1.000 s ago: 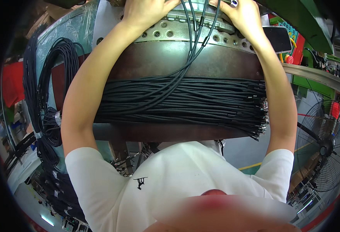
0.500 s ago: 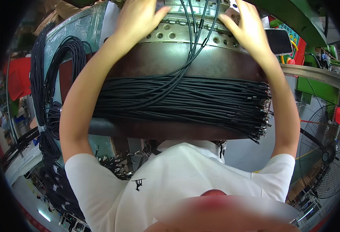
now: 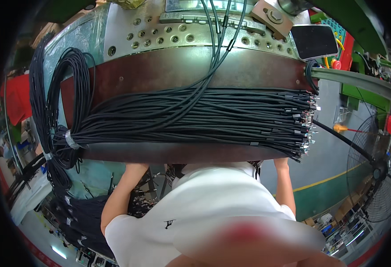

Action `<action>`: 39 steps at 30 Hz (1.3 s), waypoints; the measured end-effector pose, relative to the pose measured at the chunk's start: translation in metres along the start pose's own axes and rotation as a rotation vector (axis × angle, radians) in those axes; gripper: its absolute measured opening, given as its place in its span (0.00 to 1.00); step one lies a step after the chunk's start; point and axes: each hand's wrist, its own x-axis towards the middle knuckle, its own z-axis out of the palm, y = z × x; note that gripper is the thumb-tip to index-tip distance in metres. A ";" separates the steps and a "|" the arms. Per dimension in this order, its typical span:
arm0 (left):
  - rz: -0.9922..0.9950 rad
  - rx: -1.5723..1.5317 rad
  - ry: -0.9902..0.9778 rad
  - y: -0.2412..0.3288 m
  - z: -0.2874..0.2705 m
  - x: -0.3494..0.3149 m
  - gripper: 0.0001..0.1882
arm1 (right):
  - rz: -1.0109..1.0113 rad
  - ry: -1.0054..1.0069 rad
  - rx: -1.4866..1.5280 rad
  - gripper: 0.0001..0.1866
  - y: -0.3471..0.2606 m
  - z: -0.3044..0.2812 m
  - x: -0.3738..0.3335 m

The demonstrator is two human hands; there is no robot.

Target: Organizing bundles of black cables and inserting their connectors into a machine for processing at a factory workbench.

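A large bundle of black cables (image 3: 182, 115) lies across the dark brown board (image 3: 128, 71) in front of me, its metal-tipped ends fanned out at the right. Clear tape (image 3: 72, 139) binds the bundle on the left. Several cables cross over the others and rise toward the metal fixture (image 3: 191, 31) at the back. Only the base of my left hand (image 3: 136, 167) shows at the board's near edge. My right hand (image 3: 281, 163) is at the same edge, farther right. Both sets of fingers are hidden beneath the board, so any grip cannot be seen.
Beyond the board's right end is a phone (image 3: 314, 42) next to a metal block with a bolt (image 3: 273, 18). A metal rail (image 3: 360, 80) runs off to the right. More bundled black cables (image 3: 40, 98) hang at the left; a floor fan (image 3: 378, 171) stands at the right.
Both hands have come back from the fixture at the far side to the board's near edge, their fingers now out of sight. The cables on the board stay in place.
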 end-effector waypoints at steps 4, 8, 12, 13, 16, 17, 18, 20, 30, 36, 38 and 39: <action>-0.056 0.028 -0.160 -0.009 -0.003 -0.003 0.19 | -0.138 0.069 -0.292 0.18 0.004 -0.002 0.003; -0.025 -0.035 -0.107 0.002 -0.010 0.003 0.16 | -0.115 0.049 -0.176 0.19 -0.001 0.000 0.012; -0.117 -0.028 -0.157 0.009 -0.010 0.010 0.15 | -0.197 0.172 -0.275 0.19 -0.014 0.006 0.020; -0.153 0.019 -0.156 0.010 -0.011 0.012 0.15 | -0.261 0.154 -0.323 0.19 -0.019 0.005 0.023; -0.086 0.006 -0.136 0.009 -0.012 0.014 0.14 | -0.188 0.115 -0.166 0.19 -0.029 0.001 0.029; -0.068 0.003 -0.106 0.009 -0.011 0.015 0.14 | -0.199 0.135 -0.180 0.19 -0.030 0.001 0.030; -0.067 0.033 -0.128 0.008 -0.011 0.015 0.15 | -0.211 0.134 -0.246 0.19 -0.030 0.002 0.031; -0.031 0.038 -0.103 0.007 -0.009 0.017 0.15 | -0.216 0.220 -0.327 0.16 -0.025 0.006 0.030; 0.139 -0.272 -0.509 0.067 -0.086 0.014 0.20 | -0.222 0.549 -0.243 0.13 -0.077 -0.103 0.060; 0.730 -0.622 -0.367 0.144 -0.114 0.055 0.28 | -0.669 0.157 -0.634 0.16 -0.219 -0.106 0.151; 0.904 -0.576 -0.136 0.183 -0.094 0.081 0.31 | -1.012 0.152 -0.708 0.17 -0.254 -0.058 0.196; 0.992 -0.558 -0.051 0.200 -0.084 0.094 0.33 | -1.070 0.153 -0.828 0.16 -0.269 -0.037 0.219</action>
